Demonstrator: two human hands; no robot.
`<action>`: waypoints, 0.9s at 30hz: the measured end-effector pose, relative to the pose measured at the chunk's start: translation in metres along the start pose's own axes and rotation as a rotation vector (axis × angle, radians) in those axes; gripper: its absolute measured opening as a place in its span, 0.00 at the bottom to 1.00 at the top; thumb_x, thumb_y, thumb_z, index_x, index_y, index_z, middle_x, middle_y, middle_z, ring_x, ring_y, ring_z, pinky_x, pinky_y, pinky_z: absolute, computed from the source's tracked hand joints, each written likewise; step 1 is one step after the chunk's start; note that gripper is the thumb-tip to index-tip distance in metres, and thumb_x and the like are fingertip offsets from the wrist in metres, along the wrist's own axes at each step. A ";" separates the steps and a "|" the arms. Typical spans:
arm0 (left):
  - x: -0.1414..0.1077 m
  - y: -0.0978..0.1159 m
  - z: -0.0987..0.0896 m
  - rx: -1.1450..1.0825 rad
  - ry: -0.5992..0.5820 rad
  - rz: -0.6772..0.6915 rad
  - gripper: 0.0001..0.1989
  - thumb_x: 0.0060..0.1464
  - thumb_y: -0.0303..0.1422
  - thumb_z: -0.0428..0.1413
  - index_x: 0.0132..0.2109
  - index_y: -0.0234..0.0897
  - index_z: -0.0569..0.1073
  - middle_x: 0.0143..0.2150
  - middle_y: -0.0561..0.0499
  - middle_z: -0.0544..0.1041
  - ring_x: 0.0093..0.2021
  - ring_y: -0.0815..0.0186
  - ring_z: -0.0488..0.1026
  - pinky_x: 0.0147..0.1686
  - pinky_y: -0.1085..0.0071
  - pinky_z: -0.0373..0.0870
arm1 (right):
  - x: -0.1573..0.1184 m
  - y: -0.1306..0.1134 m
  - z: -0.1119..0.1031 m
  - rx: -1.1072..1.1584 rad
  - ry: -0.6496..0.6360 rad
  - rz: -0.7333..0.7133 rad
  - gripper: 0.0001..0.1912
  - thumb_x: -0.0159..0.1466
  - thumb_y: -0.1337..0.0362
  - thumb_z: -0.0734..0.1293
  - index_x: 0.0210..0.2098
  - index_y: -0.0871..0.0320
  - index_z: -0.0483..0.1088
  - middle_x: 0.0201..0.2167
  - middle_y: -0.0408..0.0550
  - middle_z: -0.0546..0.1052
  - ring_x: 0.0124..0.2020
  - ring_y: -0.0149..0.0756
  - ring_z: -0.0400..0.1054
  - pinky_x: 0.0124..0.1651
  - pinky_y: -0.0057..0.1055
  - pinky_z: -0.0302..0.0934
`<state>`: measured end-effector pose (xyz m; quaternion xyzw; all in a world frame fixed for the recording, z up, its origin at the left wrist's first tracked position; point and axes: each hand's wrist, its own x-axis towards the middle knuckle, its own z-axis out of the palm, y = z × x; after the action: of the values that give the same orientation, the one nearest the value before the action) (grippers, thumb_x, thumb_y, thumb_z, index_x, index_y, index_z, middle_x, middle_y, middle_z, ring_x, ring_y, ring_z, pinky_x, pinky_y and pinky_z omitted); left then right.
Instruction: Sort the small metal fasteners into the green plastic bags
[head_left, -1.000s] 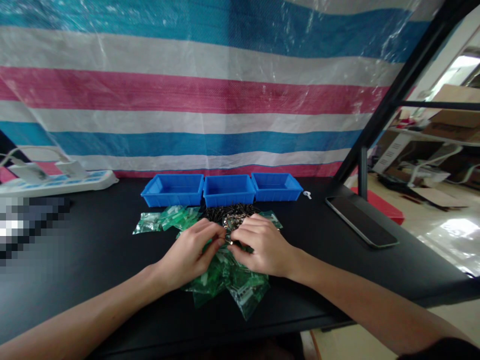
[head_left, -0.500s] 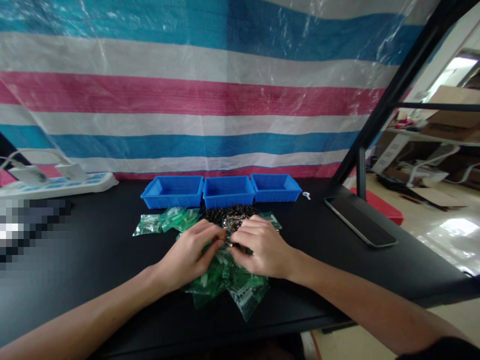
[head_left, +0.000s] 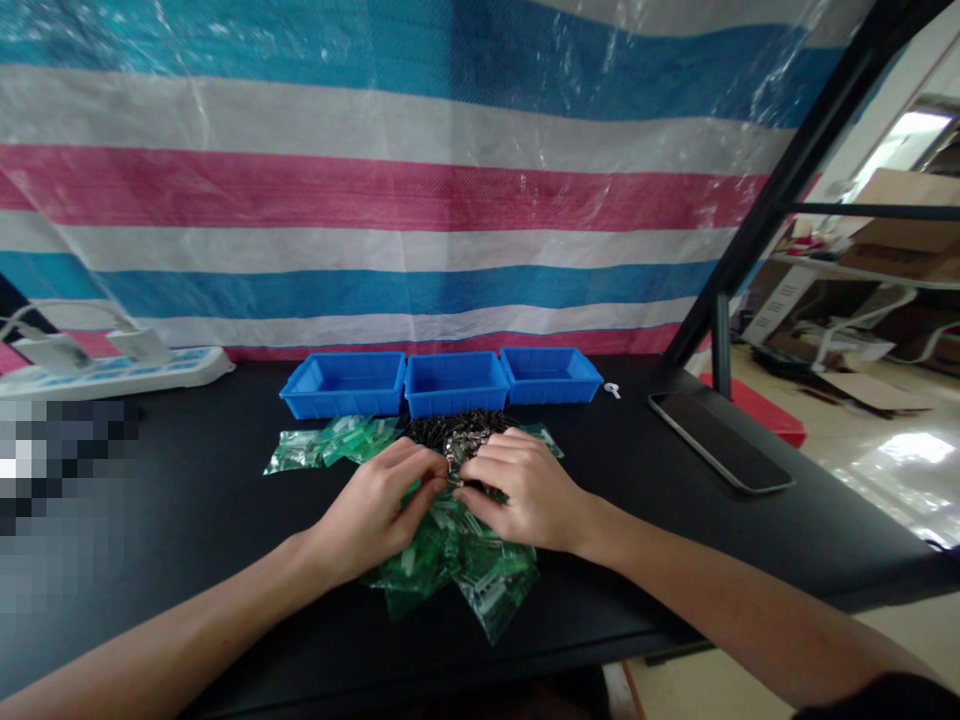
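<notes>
My left hand is closed in a pinch over the green plastic packets; what its fingertips hold is too small to make out. Facing it, my right hand has thumb and fingers pressed together beside a pile of small shiny metal parts; anything between them is hidden. Dark screw-like pieces lie behind the metal parts. More green packets rest to the left, beyond my left hand, and one clear-green packet sticks out toward the table's front edge.
Three blue trays stand in a row behind the piles. A small white piece lies right of them. A phone rests on the black table at the right. The back left holds a white power strip.
The fingertips of both hands have shifted slightly, and the small shiny bit seen between them before no longer shows clearly. The piles and trays look the same.
</notes>
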<state>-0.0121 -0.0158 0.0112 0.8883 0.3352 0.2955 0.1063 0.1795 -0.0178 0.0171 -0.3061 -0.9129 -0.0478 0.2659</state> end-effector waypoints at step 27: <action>-0.001 0.000 0.001 0.025 -0.019 -0.009 0.07 0.57 0.27 0.43 0.32 0.36 0.64 0.28 0.51 0.66 0.31 0.67 0.64 0.31 0.73 0.62 | 0.000 0.000 0.003 0.071 0.063 0.014 0.05 0.59 0.65 0.63 0.34 0.60 0.66 0.26 0.44 0.72 0.28 0.30 0.64 0.33 0.28 0.52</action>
<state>-0.0124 -0.0162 0.0101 0.8908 0.3419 0.2822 0.0997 0.1782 -0.0175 0.0144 -0.3013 -0.9029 -0.0231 0.3058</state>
